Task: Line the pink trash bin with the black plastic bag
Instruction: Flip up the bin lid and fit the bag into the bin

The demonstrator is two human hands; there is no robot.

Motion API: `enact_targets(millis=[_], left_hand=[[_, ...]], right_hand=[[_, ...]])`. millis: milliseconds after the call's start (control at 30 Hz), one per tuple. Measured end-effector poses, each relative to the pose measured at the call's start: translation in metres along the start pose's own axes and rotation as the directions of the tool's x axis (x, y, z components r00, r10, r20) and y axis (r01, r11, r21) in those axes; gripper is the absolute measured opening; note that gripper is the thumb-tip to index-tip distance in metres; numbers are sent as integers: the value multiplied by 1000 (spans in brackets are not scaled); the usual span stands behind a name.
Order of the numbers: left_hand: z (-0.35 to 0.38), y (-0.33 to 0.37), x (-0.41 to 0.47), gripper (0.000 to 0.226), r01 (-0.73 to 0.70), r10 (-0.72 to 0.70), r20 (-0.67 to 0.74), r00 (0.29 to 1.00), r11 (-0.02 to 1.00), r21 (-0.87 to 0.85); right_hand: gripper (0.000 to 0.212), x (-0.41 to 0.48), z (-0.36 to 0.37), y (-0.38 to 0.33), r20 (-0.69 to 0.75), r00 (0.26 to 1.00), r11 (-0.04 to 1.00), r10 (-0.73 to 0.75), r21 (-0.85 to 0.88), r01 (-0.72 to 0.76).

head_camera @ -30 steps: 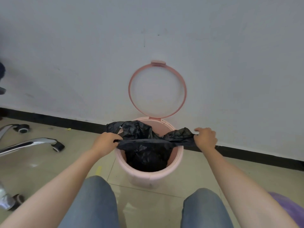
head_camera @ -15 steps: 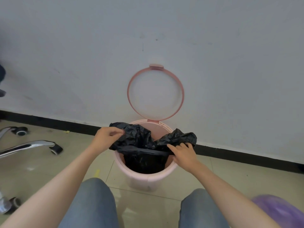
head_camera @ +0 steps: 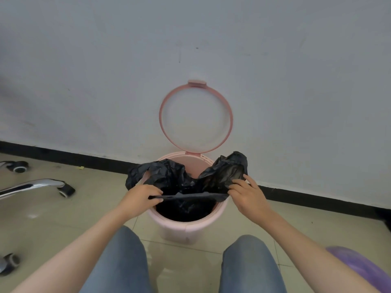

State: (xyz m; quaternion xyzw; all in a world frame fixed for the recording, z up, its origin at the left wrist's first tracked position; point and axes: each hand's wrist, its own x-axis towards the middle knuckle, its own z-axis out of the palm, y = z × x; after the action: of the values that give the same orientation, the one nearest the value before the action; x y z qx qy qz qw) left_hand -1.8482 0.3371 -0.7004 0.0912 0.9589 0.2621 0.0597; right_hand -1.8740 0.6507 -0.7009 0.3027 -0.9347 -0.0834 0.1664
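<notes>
Head view: your right hand (head_camera: 247,195) has returned to 3 o'clock; both it and your left hand (head_camera: 139,197) pinch the black plastic bag (head_camera: 169,176), its near hem stretched taut across the pink trash bin (head_camera: 184,229), rim unwrapped.

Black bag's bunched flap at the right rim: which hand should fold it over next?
Right. The right hand already pinches the black bag just below that raised flap, beside the pink bin rim; the left hand grips the opposite side.

Chrome chair base (head_camera: 31,187) with castors left; purple ball (head_camera: 359,269) lower right.
</notes>
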Motion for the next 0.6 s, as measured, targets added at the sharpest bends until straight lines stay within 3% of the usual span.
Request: enact_targets(millis=[133,233,300,400,500,600], left_hand=[[13,-12,-16,25,-93,90,36,995,993,74],[26,-20,-35,26,-230,223,55,973,947,224],[33,-28,-44,44,-305,284,111,952,896,322],[39,-35,-53,75,-334,334,91,938,804,493],[49,-35,-61,76,-317,323,95,942,757,571],[60,-32,-69,75,-262,287,38,957,802,537]], right_hand=[[35,-19,12,-5,-63,997,999,-44,-25,42],[44,-36,24,-11,-14,995,993,-94,-69,93],[46,-47,30,-15,34,987,980,-160,-115,163],[37,-53,35,-22,67,979,969,-193,-143,201],[30,-52,42,-24,78,979,969,-191,-145,200],[27,-48,50,-25,70,984,973,-163,-152,172]])
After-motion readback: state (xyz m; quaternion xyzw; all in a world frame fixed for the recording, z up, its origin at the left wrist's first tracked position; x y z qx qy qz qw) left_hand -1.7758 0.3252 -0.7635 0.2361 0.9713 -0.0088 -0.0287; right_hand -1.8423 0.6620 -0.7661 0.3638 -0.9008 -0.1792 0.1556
